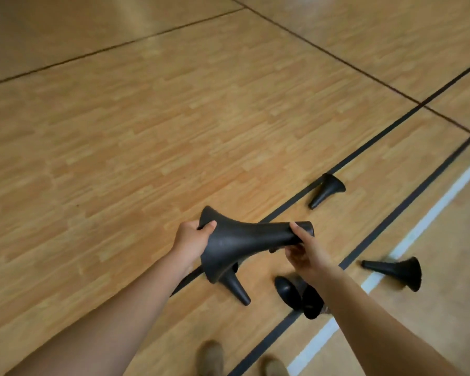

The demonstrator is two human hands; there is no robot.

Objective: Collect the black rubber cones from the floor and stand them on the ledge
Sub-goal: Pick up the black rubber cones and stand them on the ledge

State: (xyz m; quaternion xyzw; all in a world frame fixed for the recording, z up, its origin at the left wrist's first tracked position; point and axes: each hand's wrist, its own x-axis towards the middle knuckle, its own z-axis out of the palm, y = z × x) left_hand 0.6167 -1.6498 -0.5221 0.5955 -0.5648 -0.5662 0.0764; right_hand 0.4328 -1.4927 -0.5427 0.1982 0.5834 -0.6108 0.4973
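A wood-pattern gym floor (147, 131) carries black and white painted lines. Above it a black flared rubber cone (244, 240) is held level: the left hand (193, 240) grips its wide base rim, and the right hand (304, 251) curls round its narrow end. A second cone (235, 287) lies toppled just beneath, a third cone (326, 190) lies beyond by a black line, and a fourth cone (396, 270) lies to the right across the white line.

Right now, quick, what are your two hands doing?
Left hand: holding the wide end of a black cone.
Right hand: holding the same cone's narrow end.
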